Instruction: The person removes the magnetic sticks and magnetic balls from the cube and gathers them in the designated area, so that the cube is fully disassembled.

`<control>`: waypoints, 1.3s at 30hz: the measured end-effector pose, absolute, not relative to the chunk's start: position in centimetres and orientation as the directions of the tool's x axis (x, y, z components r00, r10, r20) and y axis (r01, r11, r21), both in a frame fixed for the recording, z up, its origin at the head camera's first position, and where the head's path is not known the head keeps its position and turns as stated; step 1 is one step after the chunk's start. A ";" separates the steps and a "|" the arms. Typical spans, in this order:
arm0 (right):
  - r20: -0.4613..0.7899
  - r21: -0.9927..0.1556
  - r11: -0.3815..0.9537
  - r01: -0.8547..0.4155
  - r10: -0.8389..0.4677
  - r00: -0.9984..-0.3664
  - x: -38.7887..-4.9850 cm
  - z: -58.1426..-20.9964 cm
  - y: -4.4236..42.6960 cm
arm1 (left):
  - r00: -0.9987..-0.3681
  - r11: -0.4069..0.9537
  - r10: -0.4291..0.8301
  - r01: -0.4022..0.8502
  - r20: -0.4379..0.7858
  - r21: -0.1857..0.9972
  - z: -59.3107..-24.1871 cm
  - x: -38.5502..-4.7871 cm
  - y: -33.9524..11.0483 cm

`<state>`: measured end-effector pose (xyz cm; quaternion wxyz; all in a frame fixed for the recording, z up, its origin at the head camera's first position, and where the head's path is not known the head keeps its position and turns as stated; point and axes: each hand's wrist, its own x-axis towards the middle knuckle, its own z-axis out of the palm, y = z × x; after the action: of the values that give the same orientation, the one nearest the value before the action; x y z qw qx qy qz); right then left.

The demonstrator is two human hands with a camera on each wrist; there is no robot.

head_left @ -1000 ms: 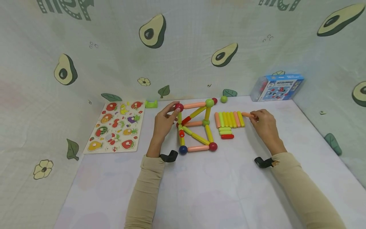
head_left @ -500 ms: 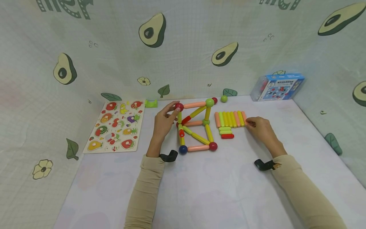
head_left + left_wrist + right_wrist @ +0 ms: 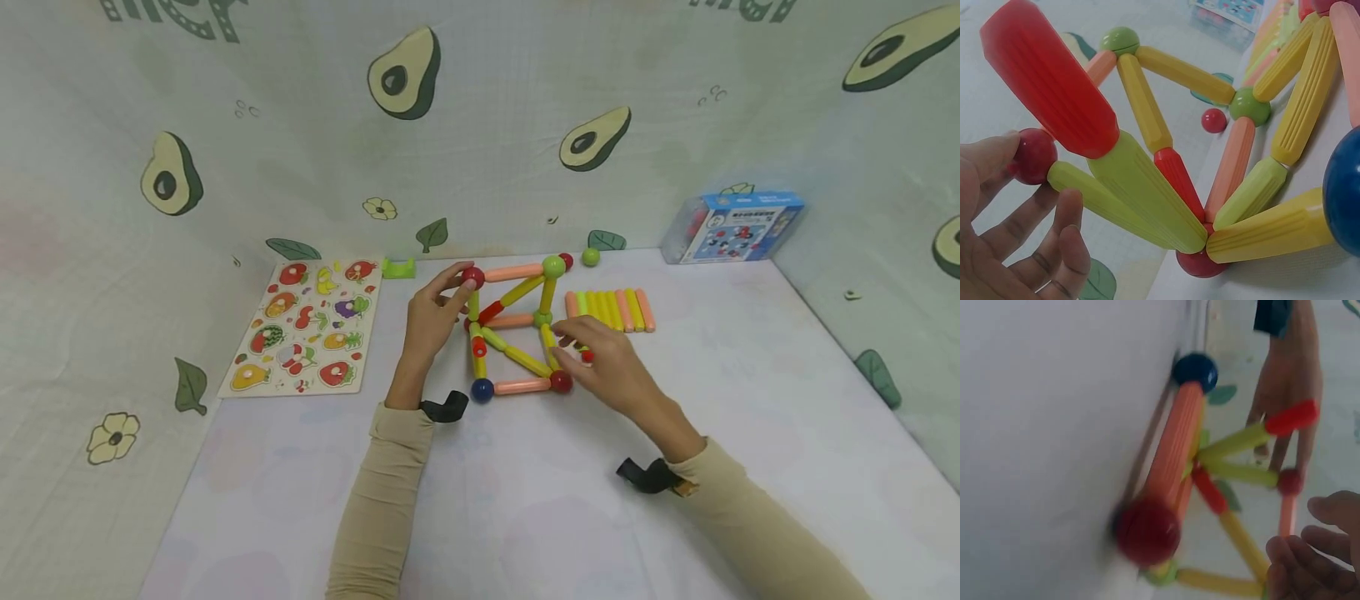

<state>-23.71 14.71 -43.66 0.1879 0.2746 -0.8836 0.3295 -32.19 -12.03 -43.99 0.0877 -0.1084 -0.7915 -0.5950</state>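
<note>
A frame of coloured rods and balls stands on the table, with a blue ball [image 3: 482, 390] and a red ball [image 3: 561, 382] at its near corners. The left hand [image 3: 432, 321] pinches the red ball [image 3: 473, 277] at its upper left corner; in the left wrist view thumb and finger hold that red ball [image 3: 1035, 156], the other fingers loosely bent. Beside the frame's right side, the right hand [image 3: 611, 367] has its fingers apart and holds nothing. In the right wrist view the right hand's fingers [image 3: 1310, 556] show near a pink rod [image 3: 1287, 515].
A row of loose rods [image 3: 610, 310] lies right of the frame, partly behind the right hand. A green ball [image 3: 591, 257] and a boxed set [image 3: 733, 227] stand at the back. On the left are a fruit board [image 3: 303, 329] and a green piece [image 3: 399, 269].
The right hand has laid a pink rod at the right end of the row, let go and moved left to the frame. The left hand has stayed on its red ball.
</note>
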 end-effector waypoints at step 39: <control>0.530 -0.581 0.550 -0.600 -0.305 -0.791 -23.7 -41.8 10.7 | -0.961 0.285 0.068 0.277 0.269 0.918 -44.0 -32.1 -12.1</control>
<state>-23.72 10.74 -41.83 0.1873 0.2631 -0.8601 0.3949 -32.11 -12.08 -44.02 0.0889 -0.1083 -0.7965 -0.5882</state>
